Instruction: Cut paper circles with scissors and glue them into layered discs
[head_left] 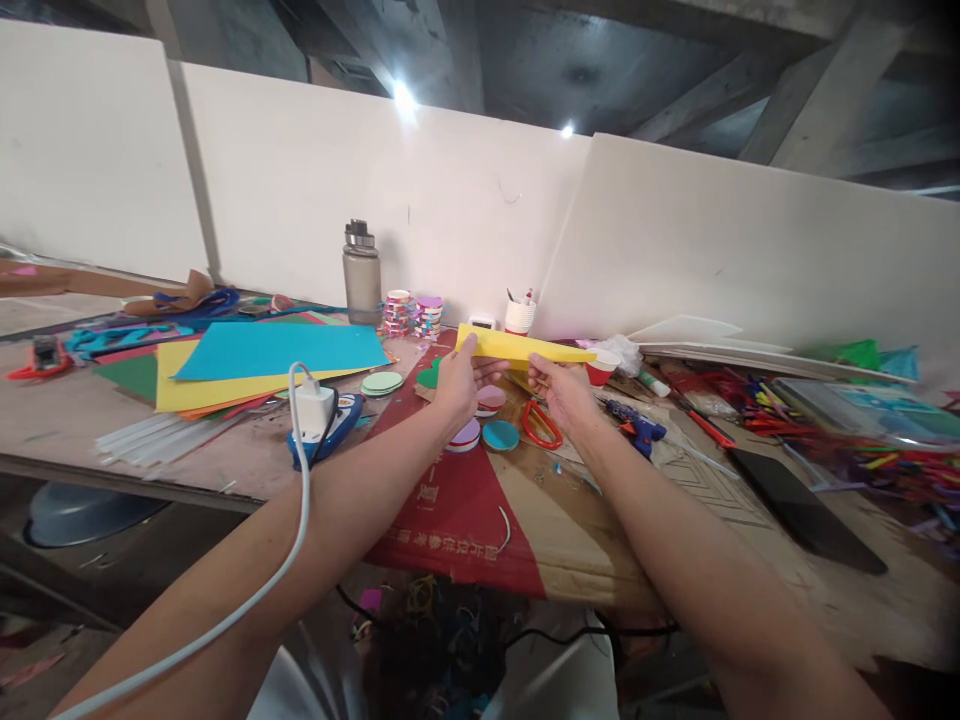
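Note:
Held up over the table is a strip of yellow paper (504, 346), stretched between both hands. My left hand (461, 385) grips its left end, thumb on the front and fingers behind. Further right, my right hand (561, 388) pinches the strip's lower edge, leaving a pointed end sticking out to the right. Beneath the hands lie a purple disc (464, 436), a teal disc (500, 435) and scissors with red handles (541, 425). A red and white paper cup (600, 368) stands just past the right hand.
Coloured sheets (281, 350) and a power strip with a white plug (313, 408) are at left. A bottle (362, 275) and stacked discs (428, 317) stand behind. At right are a blue glue gun (637, 428), a black phone (802, 508) and a plastic box (862, 408).

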